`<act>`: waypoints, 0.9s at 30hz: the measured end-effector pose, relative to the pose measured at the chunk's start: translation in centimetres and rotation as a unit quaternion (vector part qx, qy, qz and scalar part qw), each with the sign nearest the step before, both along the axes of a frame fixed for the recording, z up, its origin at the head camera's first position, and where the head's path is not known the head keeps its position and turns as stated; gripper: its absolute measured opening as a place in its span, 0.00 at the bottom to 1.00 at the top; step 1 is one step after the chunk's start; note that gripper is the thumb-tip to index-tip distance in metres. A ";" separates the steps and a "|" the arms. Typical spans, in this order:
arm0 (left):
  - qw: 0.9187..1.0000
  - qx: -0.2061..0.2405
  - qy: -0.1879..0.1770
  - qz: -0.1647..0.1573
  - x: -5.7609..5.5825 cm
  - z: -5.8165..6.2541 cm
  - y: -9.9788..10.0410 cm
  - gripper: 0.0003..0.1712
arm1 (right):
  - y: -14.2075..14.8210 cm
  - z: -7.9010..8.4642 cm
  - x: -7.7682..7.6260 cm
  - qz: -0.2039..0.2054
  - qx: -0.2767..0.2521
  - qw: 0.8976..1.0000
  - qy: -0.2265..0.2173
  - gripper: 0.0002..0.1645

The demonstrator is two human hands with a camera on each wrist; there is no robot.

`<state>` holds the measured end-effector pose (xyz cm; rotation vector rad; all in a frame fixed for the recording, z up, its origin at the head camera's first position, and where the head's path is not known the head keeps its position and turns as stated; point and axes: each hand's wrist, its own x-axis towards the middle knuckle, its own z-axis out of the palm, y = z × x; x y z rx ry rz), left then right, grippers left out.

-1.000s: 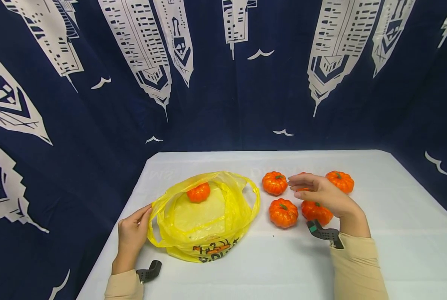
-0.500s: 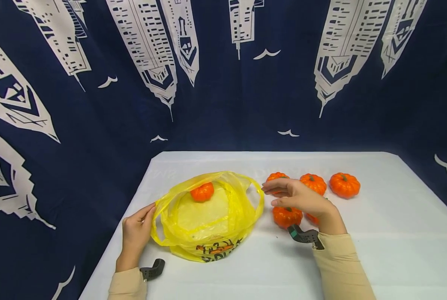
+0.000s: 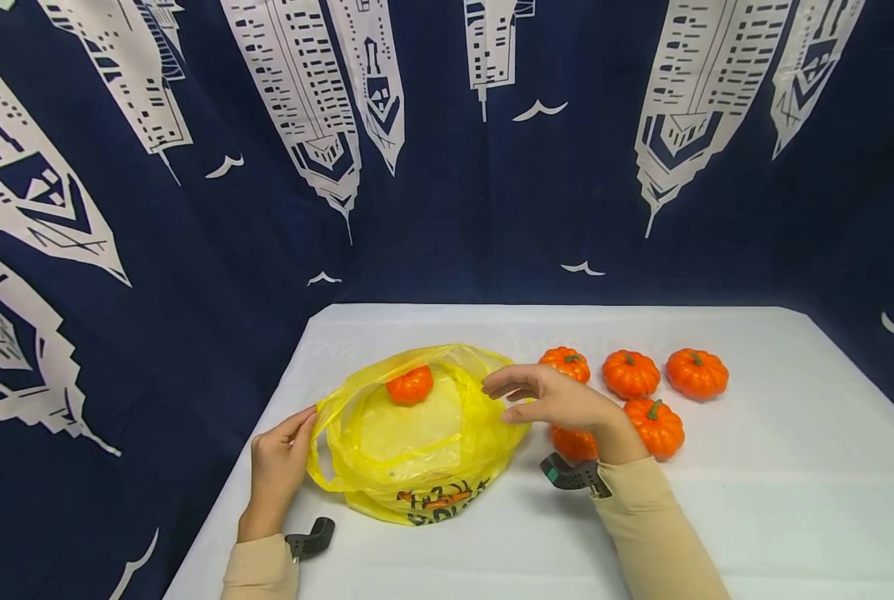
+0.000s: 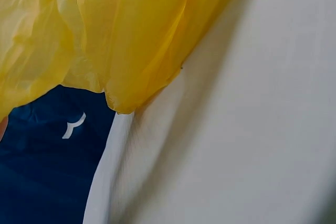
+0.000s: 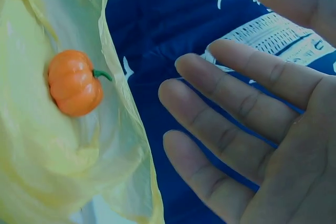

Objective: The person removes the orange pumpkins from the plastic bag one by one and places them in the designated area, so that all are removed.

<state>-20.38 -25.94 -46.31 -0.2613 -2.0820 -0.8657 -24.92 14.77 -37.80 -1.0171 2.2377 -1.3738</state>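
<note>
A yellow plastic bag (image 3: pixel 417 454) with dark print stands with its mouth spread at the left of the table. One small orange pumpkin (image 3: pixel 409 385) lies inside it; in the right wrist view that pumpkin (image 5: pixel 76 82) shows a green stem. My left hand (image 3: pixel 276 471) pinches the bag's left edge between thumb and fingers. My right hand (image 3: pixel 559 407) hovers at the bag's right edge, fingers extended and nothing in the palm. It partly covers a pumpkin (image 3: pixel 574 444) beside the bag. In the left wrist view, the bag's yellow side (image 4: pixel 142 30) hangs over the table edge.
Several more pumpkins are grouped right of the bag, among them a far right one (image 3: pixel 697 374) and a nearer one (image 3: pixel 655 428). A white cloth covers the table (image 3: pixel 791 517). Behind hangs a dark blue curtain (image 3: pixel 447 225) with white buildings.
My right hand has moved left, from above the pumpkins to the bag's right edge, still empty. My left hand keeps its hold on the bag. The head view has shifted slightly.
</note>
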 end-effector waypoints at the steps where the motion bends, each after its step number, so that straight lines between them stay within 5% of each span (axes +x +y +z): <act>1: 1.000 -0.001 0.001 -0.001 0.0 0.0 0.0 0.10 | -0.3 0.1 -0.2 0.001 -0.004 1.000 -0.004 0.27; 14: 1.000 0.003 -0.006 0.001 0.0 -0.1 0.0 0.10 | -5.8 1.8 -4.4 0.051 0.053 0.997 -0.015 0.28; 27: 1.000 0.002 -0.006 0.001 -0.1 -0.1 -0.2 0.10 | -8.3 0.8 -8.3 0.057 0.115 0.991 -0.030 0.27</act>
